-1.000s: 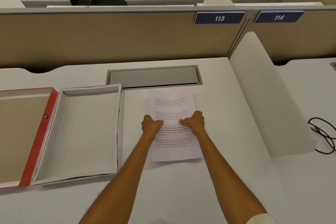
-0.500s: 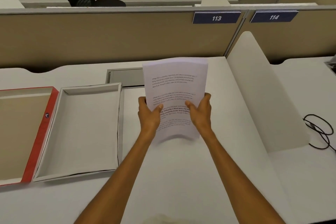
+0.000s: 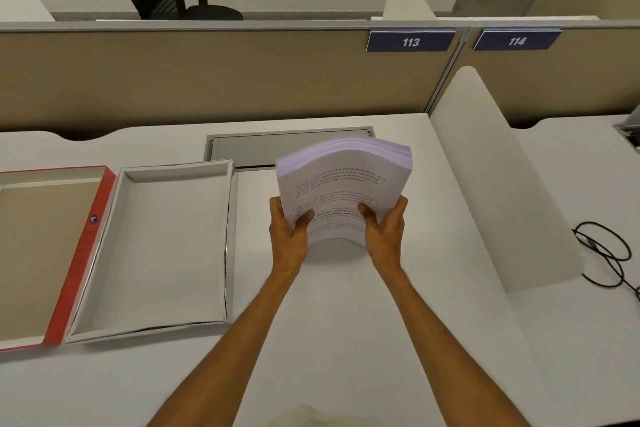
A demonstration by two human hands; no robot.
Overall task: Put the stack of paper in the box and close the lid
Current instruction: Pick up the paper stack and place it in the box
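Observation:
A thick stack of printed white paper is held upright above the desk, its bottom edge resting near the desk and its top bowed upward. My left hand grips its lower left edge and my right hand grips its lower right edge, thumbs on the front sheet. To the left lies the open white box, nothing inside it. Its red lid lies inside-up against the box's left side, partly cut off by the frame edge.
A grey cable hatch sits in the desk behind the box and paper. A white divider panel rises on the right, with black cables beyond it. A tan partition closes the back of the desk.
The stack lay flat on the desk under both hands a second ago. It has since been lifted, stood on edge and tipped so its thick top edge shows.

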